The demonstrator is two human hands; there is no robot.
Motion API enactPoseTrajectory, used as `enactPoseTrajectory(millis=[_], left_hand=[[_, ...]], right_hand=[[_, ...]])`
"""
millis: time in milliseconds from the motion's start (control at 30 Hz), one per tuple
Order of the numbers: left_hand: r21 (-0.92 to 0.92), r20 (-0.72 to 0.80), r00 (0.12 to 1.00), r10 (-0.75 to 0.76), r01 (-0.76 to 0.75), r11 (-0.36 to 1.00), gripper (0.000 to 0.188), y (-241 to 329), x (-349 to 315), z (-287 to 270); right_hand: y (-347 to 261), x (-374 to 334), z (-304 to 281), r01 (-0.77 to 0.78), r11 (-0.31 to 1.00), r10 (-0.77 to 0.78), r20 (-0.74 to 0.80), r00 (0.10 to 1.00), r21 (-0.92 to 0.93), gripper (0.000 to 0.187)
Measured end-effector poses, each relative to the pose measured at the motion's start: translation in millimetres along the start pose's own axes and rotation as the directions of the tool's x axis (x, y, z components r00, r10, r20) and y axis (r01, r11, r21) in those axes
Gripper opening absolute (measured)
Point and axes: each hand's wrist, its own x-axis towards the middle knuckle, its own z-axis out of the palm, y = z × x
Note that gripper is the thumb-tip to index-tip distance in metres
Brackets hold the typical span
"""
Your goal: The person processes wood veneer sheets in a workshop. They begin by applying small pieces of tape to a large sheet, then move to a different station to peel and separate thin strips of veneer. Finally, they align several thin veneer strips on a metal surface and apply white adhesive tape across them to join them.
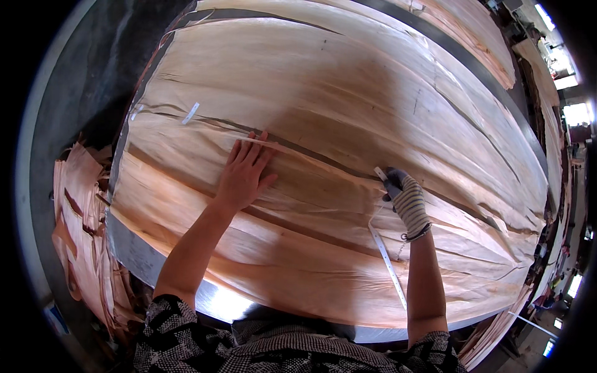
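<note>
A large pale wood veneer sheet (280,248) lies in front of me, its surface rippled. Beyond it is another veneer sheet (261,68), and a dark narrow gap separates the two. My left hand (244,177) is bare and rests flat near that gap, fingers spread, its fingertips at the near sheet's lifted edge. Farther right, my right hand (407,202) wears a striped glove with dark fingers. It pinches the end of a white perforated tape (385,258), which trails down toward my forearm. A short tape piece (191,113) sticks across the seam at left.
Under the sheets is a grey metal table, its edge (140,252) bare at lower left. Torn veneer scraps (87,230) are heaped beside it on the left. More veneer sheets (472,37) lie at the far right, with bright windows (577,114) beyond.
</note>
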Motion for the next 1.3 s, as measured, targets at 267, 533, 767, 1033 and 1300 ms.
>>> enactPoseTrajectory(millis=[267,533,767,1033,1300], left_hand=[[-0.232,-0.065,0.997,0.028,-0.043,0.972,0.058,-9,1,10],[-0.181,-0.094,0.995,-0.024,0.006,0.983,0.059,-4,3,8],[-0.147,-0.154,0.975,-0.162,0.139,0.979,0.054,2,0,19],[-0.036,-0.177,0.97,-0.165,0.161,0.986,0.049,9,8,10],[-0.178,-0.12,0.993,-0.011,-0.011,0.984,0.049,-11,18,17]], right_hand=[[20,18,-2,0.032,0.995,-0.035,-0.025,0.999,-0.097,0.012],[39,28,4,0.059,0.991,-0.075,-0.139,0.987,-0.116,0.013],[-2,12,5,-0.104,0.976,0.128,-0.114,0.985,0.194,0.01],[-35,-14,29,0.064,0.956,-0.041,-0.086,0.995,0.286,0.009],[-74,-22,79,-0.047,0.899,-0.025,0.157,0.987,0.436,0.012]])
